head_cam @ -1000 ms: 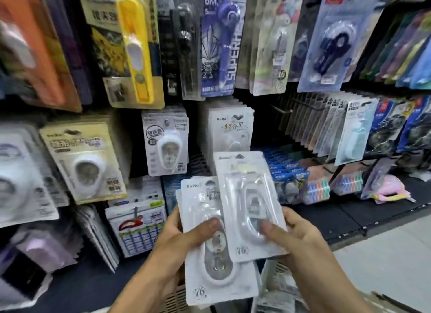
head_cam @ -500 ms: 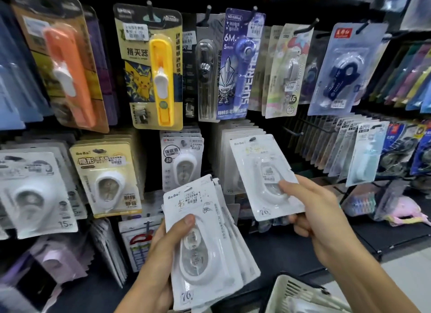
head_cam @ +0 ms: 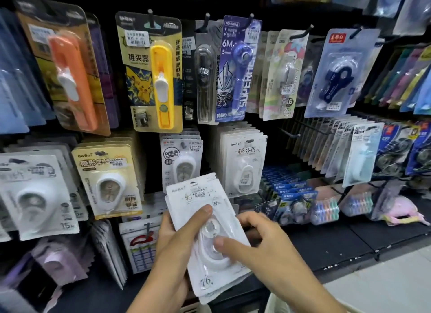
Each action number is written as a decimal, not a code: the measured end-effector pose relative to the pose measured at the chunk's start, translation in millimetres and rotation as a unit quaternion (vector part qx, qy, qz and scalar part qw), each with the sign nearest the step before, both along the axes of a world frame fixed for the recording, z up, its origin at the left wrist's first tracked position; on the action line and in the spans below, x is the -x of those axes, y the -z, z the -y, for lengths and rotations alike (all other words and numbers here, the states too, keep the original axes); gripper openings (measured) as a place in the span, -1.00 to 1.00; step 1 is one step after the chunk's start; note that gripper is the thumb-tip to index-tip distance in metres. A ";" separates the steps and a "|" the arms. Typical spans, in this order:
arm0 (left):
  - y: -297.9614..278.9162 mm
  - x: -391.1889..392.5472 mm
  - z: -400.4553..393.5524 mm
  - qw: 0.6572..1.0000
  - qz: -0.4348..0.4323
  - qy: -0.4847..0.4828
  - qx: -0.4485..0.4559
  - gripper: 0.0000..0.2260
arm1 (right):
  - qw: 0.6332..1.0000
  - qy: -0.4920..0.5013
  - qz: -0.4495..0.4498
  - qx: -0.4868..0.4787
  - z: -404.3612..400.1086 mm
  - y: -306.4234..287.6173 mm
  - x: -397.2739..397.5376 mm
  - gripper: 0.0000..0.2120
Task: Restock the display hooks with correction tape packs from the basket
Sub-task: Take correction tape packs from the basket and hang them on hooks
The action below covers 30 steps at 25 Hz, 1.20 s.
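Where the dark pegboard display wall (head_cam: 149, 147) meets the lower black shelf (head_cam: 349, 240), stock stands as follows.

Held stock: a fanned stack of white carded correction tape packs with clear blisters (head_cam: 198, 210), tilted, low centre, in front of the wall and clear of the hooks. The left hand (head_cam: 172, 249) grips the stack from its left edge, thumb laid across the top pack's face, fingers curled behind. The right hand (head_cam: 263, 247) pinches the right side of the stack, thumb on the clear blister, fingers curled round the far edge.

Hung stock, middle row: a full peg of matching white "BoBo" correction tape packs (head_cam: 245, 163), directly above and just right of the held stack; beside it to the left a peg of white-and-grey tape packs (head_cam: 182, 158); further left a cream-yellow carded tape pack (head_cam: 107, 179).

Hung stock, top row: a yellow clip pusher on a cartoon card (head_cam: 151, 72), an orange clip pusher pack (head_cam: 67, 74), a purple pen-shaped tape pack (head_cam: 240, 67), and a navy dispenser on a pale blue card (head_cam: 338, 72).

Shelf stock: small blue boxed packs (head_cam: 289, 191) and pastel rolls (head_cam: 326, 210), right of the hands.
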<state>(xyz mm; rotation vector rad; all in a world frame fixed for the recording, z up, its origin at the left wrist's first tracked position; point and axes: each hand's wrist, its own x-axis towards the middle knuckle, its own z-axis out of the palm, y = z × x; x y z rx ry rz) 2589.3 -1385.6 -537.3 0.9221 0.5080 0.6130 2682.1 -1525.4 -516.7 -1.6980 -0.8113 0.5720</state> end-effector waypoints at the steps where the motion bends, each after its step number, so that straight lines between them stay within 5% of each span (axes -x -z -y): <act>1: -2.7 0.1 0.7 1.000 0.001 0.005 -0.003 -0.34 | 1.000 0.018 -0.011 -0.017 -1.5 0.9 -0.5 -0.62; 5: -6.2 7.7 -3.6 0.998 -0.003 0.068 -0.001 -0.45 | 0.966 0.077 -0.178 -0.168 -1.2 -2.6 -10.2 -0.63; 9: -2.3 10.8 -8.2 0.999 -0.017 0.048 0.009 -0.41 | 0.951 0.170 -0.130 -0.225 0.3 -6.1 -30.7 -0.64; 14: -5.5 13.5 -14.7 1.000 0.011 0.013 0.011 -0.49 | 0.962 0.208 -0.106 -0.142 1.2 -2.7 -57.3 -0.90; 19: -11.5 11.1 -13.3 1.000 0.025 0.014 0.005 -0.50 | 0.961 0.222 -0.101 -0.132 -13.9 -5.6 -77.3 -0.95; 30: -13.7 15.3 -20.0 1.000 0.002 -0.007 -0.017 -0.31 | 0.975 0.207 -0.077 -0.009 -91.5 -2.9 -132.5 -0.71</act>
